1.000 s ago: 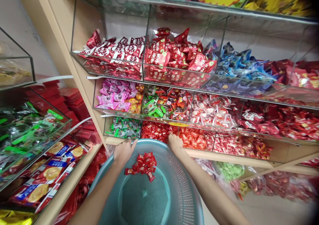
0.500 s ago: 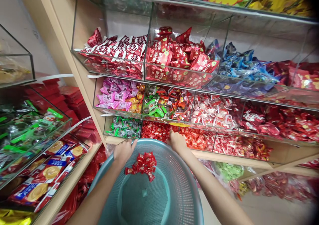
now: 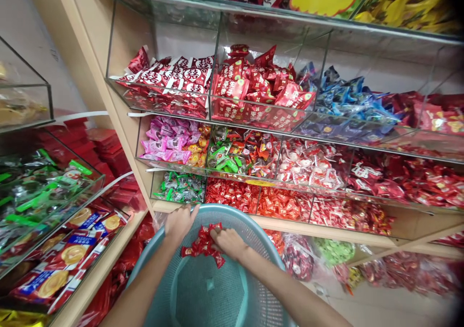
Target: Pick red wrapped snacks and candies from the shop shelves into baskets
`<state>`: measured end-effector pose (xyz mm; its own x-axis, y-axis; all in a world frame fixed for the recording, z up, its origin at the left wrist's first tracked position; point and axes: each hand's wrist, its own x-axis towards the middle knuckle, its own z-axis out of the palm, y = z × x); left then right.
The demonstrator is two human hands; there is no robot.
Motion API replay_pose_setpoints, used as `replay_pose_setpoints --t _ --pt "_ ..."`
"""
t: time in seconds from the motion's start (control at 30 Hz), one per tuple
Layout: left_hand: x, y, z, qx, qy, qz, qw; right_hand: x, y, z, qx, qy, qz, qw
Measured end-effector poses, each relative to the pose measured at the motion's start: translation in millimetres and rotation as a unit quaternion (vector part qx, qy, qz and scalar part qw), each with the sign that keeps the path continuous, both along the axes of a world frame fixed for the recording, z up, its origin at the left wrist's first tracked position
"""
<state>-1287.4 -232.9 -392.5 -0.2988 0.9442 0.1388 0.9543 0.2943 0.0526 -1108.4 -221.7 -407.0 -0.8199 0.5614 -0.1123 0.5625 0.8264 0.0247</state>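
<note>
My left hand (image 3: 181, 223) is closed over the far-left rim of a deep teal plastic basket (image 3: 263, 235). A small pile of red-wrapped candies (image 3: 201, 245) lies inside, against the basket's far wall. My right hand (image 3: 228, 242) is inside the basket at the pile's right side, its fingers curled down onto red-wrapped candies; the fingertips are partly hidden. Beyond the rim, a low clear bin of similar red candies (image 3: 232, 194) stands beside a bin of orange-red candies (image 3: 281, 202).
Clear shelf bins hold red double-happiness packets (image 3: 170, 76), blue packets (image 3: 351, 97) and pink-wrapped candies (image 3: 168, 138). On the left, a slanted side shelf carries green-wrapped candies (image 3: 47, 184) and biscuit packs (image 3: 72, 254). Bagged goods (image 3: 333, 249) lie under the right shelf.
My right hand has moved from the low bin of red candies back and down into the basket, onto the pile. My left hand stays on the rim.
</note>
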Motion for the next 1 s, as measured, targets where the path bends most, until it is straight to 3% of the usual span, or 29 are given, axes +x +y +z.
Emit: replay_pose_setpoints --t 0.1,0.23,0.37,0.43,0.6,0.77,0.9,1.0 --pt "-0.4 0.4 -1.0 0.001 0.001 -0.004 1.0 6.9 13.9 18.3 0.011 0.053 -0.053 0.997" --pt "0.5 0.2 0.0 -0.004 -0.001 -0.001 1.0 20.6 50.4 41.0 0.042 0.134 -0.177 0.974" --pt "1.6 -1.1 2.6 -0.005 -0.003 -0.003 1.0 31.3 90.1 45.9 0.08 0.139 -0.325 0.932" --pt "1.9 -1.5 3.6 -0.008 -0.005 -0.002 1.0 32.5 103.9 43.3 0.074 0.125 -0.364 0.92" --pt "2.1 -1.9 5.1 -0.009 0.0 0.006 1.0 27.9 119.1 34.7 0.056 0.111 -0.388 0.913" --pt "1.9 -2.6 7.9 -0.021 -0.004 0.014 1.0 30.1 116.3 36.5 0.057 0.113 -0.393 0.911" --pt "0.7 -2.3 7.5 -0.019 -0.014 0.007 1.0 41.0 89.6 41.4 0.079 0.143 -0.371 0.914" --pt "0.3 -2.1 5.1 -0.01 -0.015 0.003 1.0 47.3 55.1 40.0 0.092 0.199 -0.295 0.93"
